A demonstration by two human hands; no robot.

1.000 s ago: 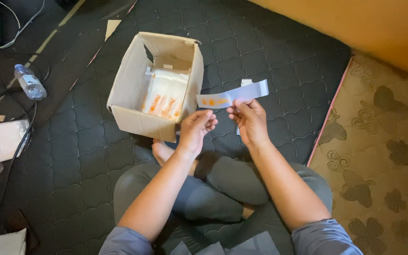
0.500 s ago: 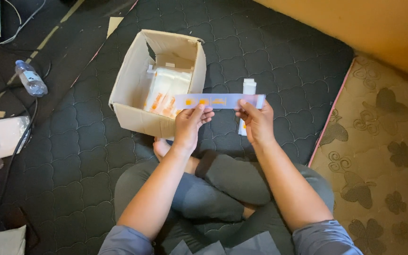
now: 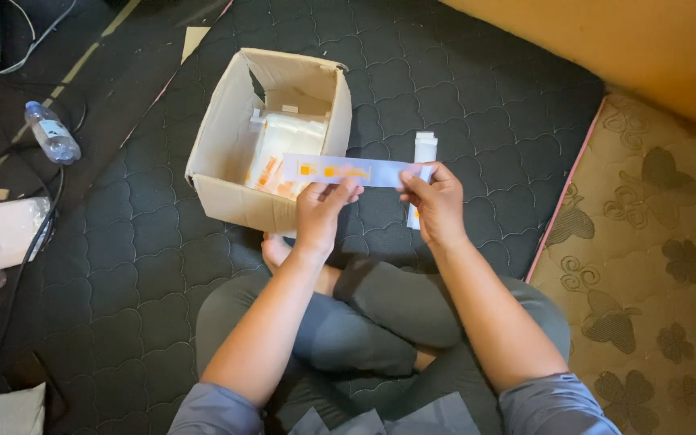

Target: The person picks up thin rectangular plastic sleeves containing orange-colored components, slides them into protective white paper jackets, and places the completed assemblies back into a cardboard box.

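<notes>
Bottle (image 3: 51, 133) lying far left on the mat (image 3: 477, 97), open box (image 3: 227, 153) with packets, your left hand (image 3: 321, 211) and right hand (image 3: 437, 201) both pinching a strip (image 3: 348, 171) level over the box's right edge, patterned rug (image 3: 654, 266) right.

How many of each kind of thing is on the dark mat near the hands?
Cardboard box: 1
Flat blue-and-orange packet, held by the left hand and the right hand: 1
White packet lying on the mat by the right hand: 1
Plastic water bottle: 1
Total: 4
The packs inside the box overlap too much to count.
</notes>
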